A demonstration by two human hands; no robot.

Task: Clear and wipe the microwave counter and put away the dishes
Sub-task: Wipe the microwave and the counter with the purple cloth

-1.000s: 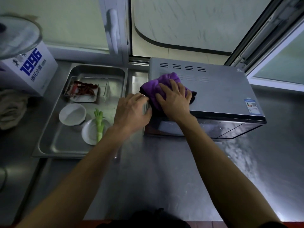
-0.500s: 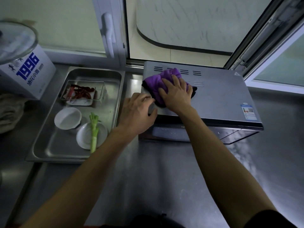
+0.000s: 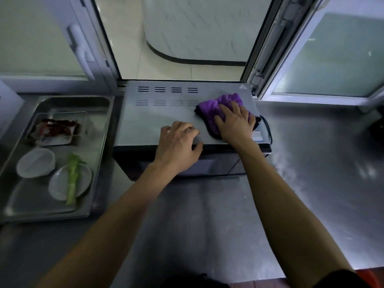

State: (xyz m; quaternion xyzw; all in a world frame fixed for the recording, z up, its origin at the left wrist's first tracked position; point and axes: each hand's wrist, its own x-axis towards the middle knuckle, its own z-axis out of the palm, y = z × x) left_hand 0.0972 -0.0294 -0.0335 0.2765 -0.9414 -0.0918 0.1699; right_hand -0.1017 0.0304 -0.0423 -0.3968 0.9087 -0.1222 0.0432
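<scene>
A grey microwave [image 3: 158, 119] stands on the steel counter [image 3: 311, 173] under an open window. My right hand [image 3: 235, 122] presses a purple cloth [image 3: 214, 108] flat on the right part of the microwave's top, fingers spread. My left hand [image 3: 179, 145] rests on the top's front edge near the middle, fingers bent, thumb over the front rim. To the left, a steel tray [image 3: 97, 183] holds a clear box of red chillies [image 3: 56, 127], a white bowl [image 3: 35, 163] and a white plate [image 3: 60, 186] with a green stalk [image 3: 72, 179].
An open window pane [image 3: 332, 57] swings inward at the right, just behind the microwave's right corner. A window handle [image 3: 82, 50] sits at the left. A dark object [image 3: 377, 123] lies at the far right counter edge.
My right hand has slid the purple cloth from the microwave's left top to its right side. My left hand moved from the left corner to the front edge's middle. The view shifted right.
</scene>
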